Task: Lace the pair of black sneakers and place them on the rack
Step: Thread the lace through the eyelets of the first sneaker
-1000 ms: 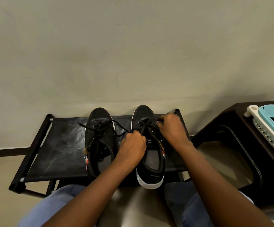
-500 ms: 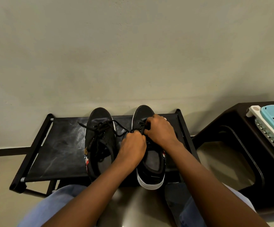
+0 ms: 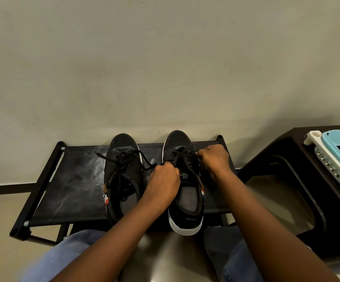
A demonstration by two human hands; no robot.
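While both black sneakers stood on the rack point(image 3: 69, 180) | left sneaker point(image 3: 122, 176): lace ends loose, could snag | left hand point(image 3: 163, 180) pinched the right sneaker point(image 3: 183, 180) lace point(image 3: 177, 157) | right hand point(image 3: 214, 159) curled on the other end; uneven pull could drag the shoe off the front edge.

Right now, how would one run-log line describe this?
stage: lacing | left hand: pinches lace | right hand: pinches lace | right sneaker: on rack | left sneaker: laces loose
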